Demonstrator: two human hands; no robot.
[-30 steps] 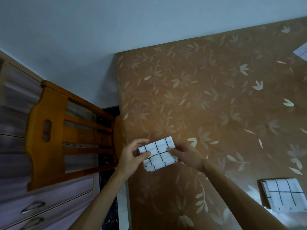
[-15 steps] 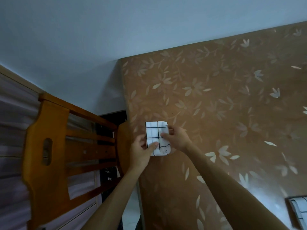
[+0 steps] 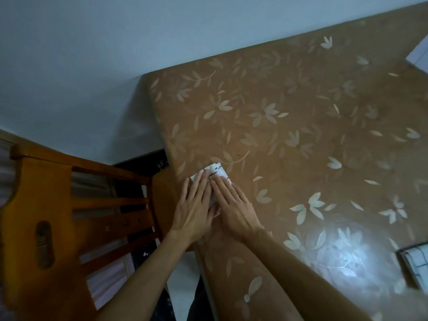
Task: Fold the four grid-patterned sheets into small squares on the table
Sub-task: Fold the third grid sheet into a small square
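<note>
While both hands lie flat on it, the folded grid sheet [image 3: 218, 171] sits on the table [image 3: 301, 135], close to the table's left edge. Only its far corner, white with black lines, shows beyond the fingertips. Left hand [image 3: 193, 205]: fingers [image 3: 198, 184] straight, held close together, pressing down on the sheet's left part. Right hand [image 3: 234, 205]: just beside it, fingers [image 3: 221, 186] also straight and together, pressing on the right part. The two index fingers run side by side; cannot tell if they touch. A sliver of white paper shows between the hands, down by the thumbs. A second grid sheet [image 3: 418, 262] lies well to the right of the right hand's fingers, nearer the person and cut by the frame edge. A white item [image 3: 420, 57] lies far beyond the fingertips to the right, also cut off; cannot tell what it is. A wooden chair [image 3: 46, 205] stands left of the left hand's fingers, against the table's side.
</note>
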